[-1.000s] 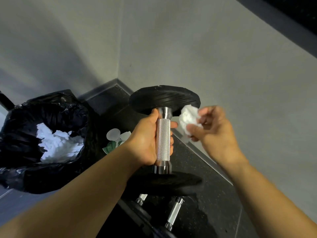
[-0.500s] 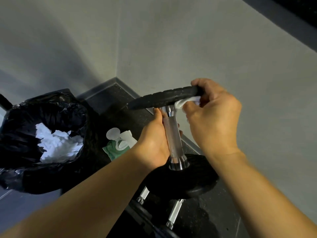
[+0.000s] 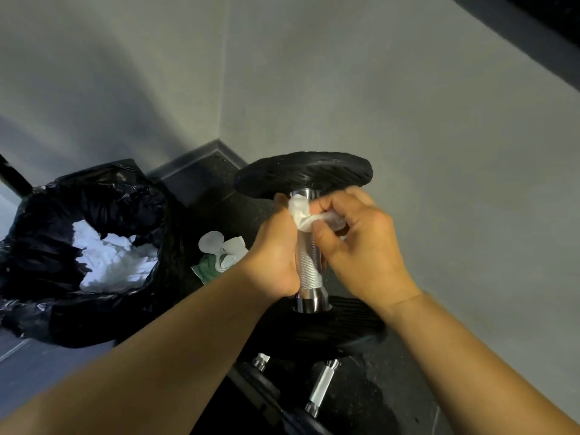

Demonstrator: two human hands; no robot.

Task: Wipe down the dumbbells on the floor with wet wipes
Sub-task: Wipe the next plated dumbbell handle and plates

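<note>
Dumbbell (image 3: 309, 268) upright, black plates, knurled chrome handle

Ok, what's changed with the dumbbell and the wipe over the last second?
The right hand brought the wipe from beside the top plate onto the plate's edge, then down to the top of the handle. The left hand kept gripping the handle; bin bag and wipes pack stayed put.

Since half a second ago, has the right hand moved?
Yes. Against the wall corner, the right hand went down and slightly left, taking the wet wipe from the upper plate to the dumbbell handle.
</note>
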